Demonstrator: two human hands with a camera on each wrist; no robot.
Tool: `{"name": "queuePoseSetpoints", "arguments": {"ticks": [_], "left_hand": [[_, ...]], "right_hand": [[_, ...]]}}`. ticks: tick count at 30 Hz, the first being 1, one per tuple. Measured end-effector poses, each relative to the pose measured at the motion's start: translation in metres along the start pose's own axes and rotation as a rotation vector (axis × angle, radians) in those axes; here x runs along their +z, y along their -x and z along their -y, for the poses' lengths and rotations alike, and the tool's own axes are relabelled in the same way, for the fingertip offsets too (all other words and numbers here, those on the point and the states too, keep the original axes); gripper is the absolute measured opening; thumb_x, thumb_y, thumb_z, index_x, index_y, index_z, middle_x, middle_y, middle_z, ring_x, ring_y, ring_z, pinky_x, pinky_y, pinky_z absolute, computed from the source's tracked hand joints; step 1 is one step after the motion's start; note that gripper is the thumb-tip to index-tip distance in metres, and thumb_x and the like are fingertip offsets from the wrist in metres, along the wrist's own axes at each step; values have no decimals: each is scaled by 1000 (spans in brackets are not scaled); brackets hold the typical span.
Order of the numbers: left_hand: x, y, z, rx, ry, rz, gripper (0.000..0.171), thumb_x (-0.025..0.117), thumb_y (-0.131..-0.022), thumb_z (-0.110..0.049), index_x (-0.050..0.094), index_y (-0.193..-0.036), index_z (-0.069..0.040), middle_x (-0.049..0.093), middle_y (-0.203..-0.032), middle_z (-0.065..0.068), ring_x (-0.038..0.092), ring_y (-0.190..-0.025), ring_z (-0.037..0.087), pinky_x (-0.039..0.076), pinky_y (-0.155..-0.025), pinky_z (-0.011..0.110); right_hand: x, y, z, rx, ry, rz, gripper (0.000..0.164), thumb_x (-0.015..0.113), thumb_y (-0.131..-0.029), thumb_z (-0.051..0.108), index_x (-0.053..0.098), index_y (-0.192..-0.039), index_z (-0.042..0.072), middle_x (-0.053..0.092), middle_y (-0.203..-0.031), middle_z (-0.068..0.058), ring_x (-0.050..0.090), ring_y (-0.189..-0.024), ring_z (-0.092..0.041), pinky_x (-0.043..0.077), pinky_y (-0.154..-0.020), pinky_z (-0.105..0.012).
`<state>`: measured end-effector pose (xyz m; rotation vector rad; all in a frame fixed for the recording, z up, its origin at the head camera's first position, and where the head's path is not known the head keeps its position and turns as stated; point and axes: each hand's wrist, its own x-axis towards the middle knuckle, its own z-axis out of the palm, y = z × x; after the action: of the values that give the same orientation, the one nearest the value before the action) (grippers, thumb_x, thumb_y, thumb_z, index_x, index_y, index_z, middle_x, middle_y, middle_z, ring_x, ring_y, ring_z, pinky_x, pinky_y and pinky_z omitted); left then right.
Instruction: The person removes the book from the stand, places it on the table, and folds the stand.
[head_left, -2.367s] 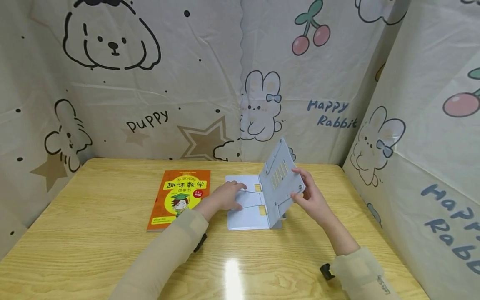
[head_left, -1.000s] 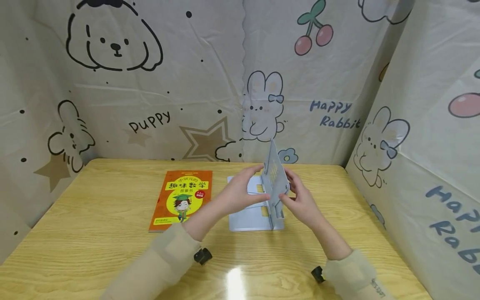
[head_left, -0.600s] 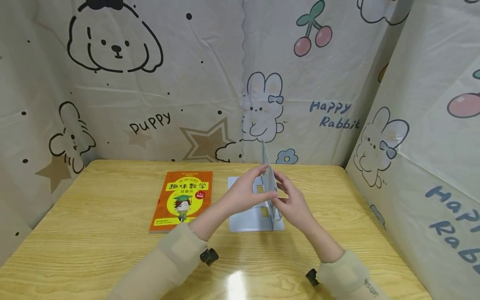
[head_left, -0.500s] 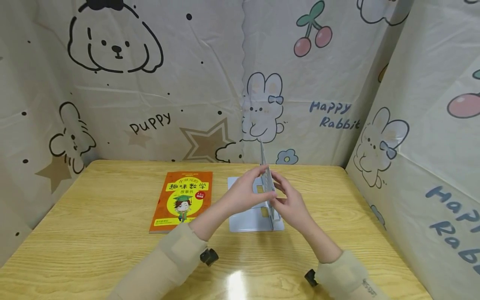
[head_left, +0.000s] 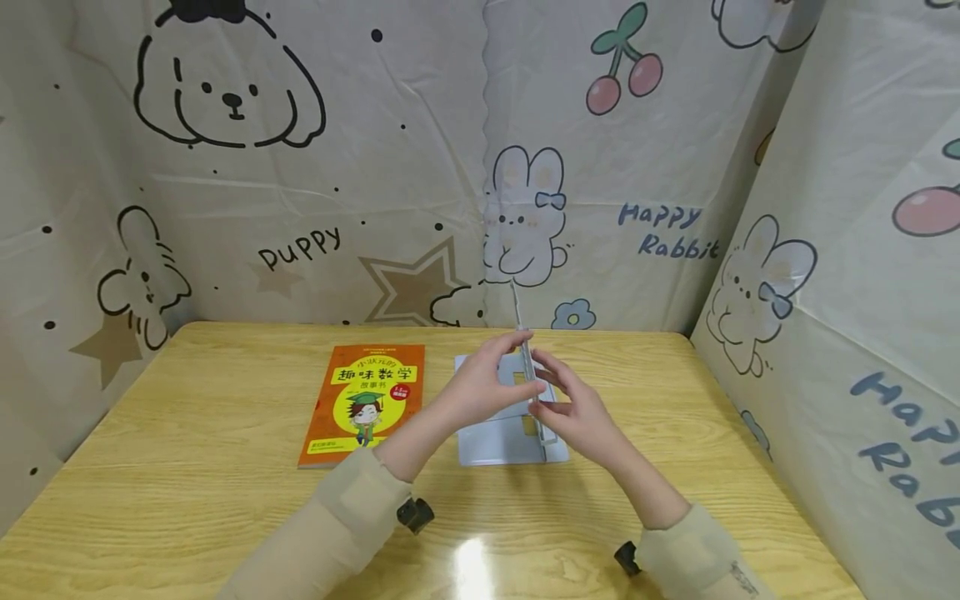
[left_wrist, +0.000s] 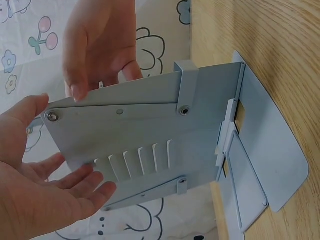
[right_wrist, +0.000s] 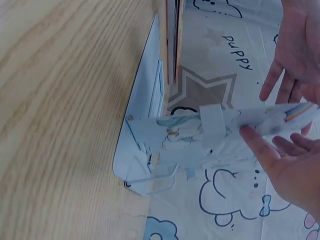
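Head view, grip: the left hand (head_left: 483, 387) and the right hand (head_left: 573, 410) meet at the raised panel (head_left: 525, 354) of a pale blue book stand (head_left: 498, 437), one hand on each face.
Left hand: fingers nearly straight, thumb near the panel's top corner, fingertips touching its slotted face; an open, flat touch, clear in the left wrist view, where the left hand (left_wrist: 37, 185) lies under the panel (left_wrist: 145, 150).
Right hand: fingers straight and relaxed against the panel's far face; in the right wrist view the right hand (right_wrist: 287, 160) touches the panel's edge (right_wrist: 240, 132) with its fingertips, not curled round it.
Panel: upright on its hinge, seen edge-on from the head camera, with a row of slots and rivets at its corners.
Stand base: flat on the tabletop (head_left: 187, 467), toward the far edge and a little right of the middle, with a wire frame lying on it.
Book: an orange book (head_left: 365, 402) lies flat just left of the stand, apart from it.
Surroundings: cartoon-printed sheets (head_left: 300, 150) hang round the back and sides of the tabletop.
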<state>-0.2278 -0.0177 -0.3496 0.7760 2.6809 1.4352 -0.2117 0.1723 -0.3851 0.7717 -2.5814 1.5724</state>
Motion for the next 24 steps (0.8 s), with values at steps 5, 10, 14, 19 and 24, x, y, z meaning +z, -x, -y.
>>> {"name": "queuePoseSetpoints", "arguments": {"ticks": [5, 10, 14, 19, 24], "left_hand": [[-3, 2, -1, -12, -7, 7, 72, 70, -83, -39, 38, -144, -19, 41, -147, 0, 40, -133, 22, 39, -105, 45], [-6, 3, 1, -20, 4, 14, 72, 70, -84, -37, 37, -145, -18, 42, -146, 1, 43, -131, 24, 41, -104, 43], [-9, 5, 3, -39, 12, 19, 71, 71, -83, -36, 38, -144, -18, 43, -145, 1, 43, -130, 23, 41, -104, 42], [-13, 10, 8, -56, 40, 20, 70, 72, -83, -32, 39, -143, -17, 43, -144, 3, 42, -130, 23, 41, -104, 42], [-16, 14, 14, -52, 80, 18, 71, 74, -82, -28, 39, -143, -14, 44, -143, 5, 42, -131, 24, 41, -103, 44]], "right_hand": [[-10, 5, -5, -77, -38, 79, 66, 58, -92, 3, 26, -149, 14, 25, -154, -10, 35, -135, -34, 48, -95, -45], [-18, 5, -12, -84, 50, 46, 62, 57, -93, 5, 29, -148, 11, 30, -152, -12, 39, -132, -36, 48, -94, -50], [-22, 4, -19, -39, 132, -6, 59, 59, -92, 8, 33, -146, 11, 36, -149, -12, 44, -129, -36, 49, -92, -49], [-24, 5, -30, 19, 252, -42, 57, 59, -90, 7, 38, -143, 9, 42, -144, -15, 49, -123, -38, 51, -89, -49], [-24, 5, -40, 79, 309, -34, 56, 60, -88, 8, 40, -141, 4, 44, -141, -19, 51, -120, -40, 51, -88, -51]]}}
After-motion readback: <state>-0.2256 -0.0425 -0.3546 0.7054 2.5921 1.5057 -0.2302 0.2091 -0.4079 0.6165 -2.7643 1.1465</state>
